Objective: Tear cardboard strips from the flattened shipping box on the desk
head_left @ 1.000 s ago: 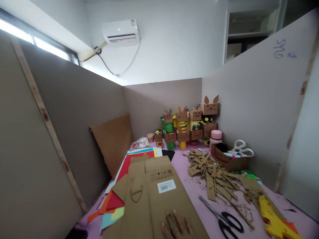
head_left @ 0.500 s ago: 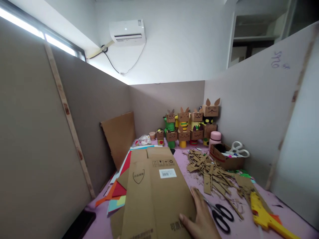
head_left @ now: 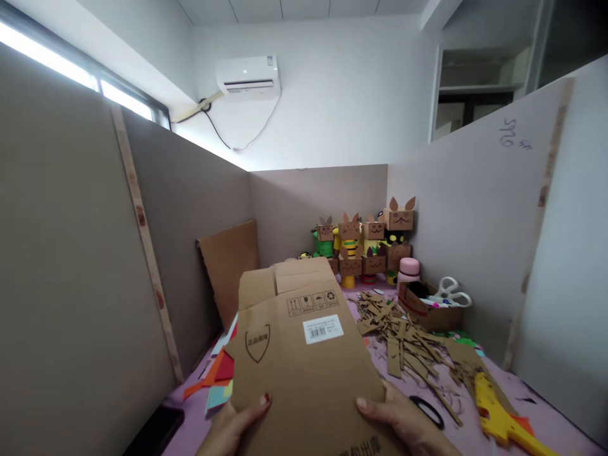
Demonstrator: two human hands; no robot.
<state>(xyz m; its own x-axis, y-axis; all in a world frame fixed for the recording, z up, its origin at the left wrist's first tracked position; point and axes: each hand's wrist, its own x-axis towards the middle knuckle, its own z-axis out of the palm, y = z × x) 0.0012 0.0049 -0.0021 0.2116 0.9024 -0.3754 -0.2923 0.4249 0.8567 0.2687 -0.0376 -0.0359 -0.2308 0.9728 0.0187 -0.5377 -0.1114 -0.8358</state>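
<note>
A flattened brown cardboard box with a white barcode label and a printed shield mark is lifted off the pink table and tilted towards me. My left hand grips its lower left edge, thumb on top. My right hand grips its lower right edge, thumb on the face. The box hides the coloured paper sheets beneath it, apart from their left corners.
Black-handled scissors lie just right of my right hand. A heap of cardboard strips, a yellow glue gun, a small open box with white scissors, a pink bottle and cardboard animal figures stand behind. Grey partitions enclose three sides.
The box lay flat with my right hand on it; now both hands hold its lower edge and it is raised off the table. My view has tilted up slightly.
</note>
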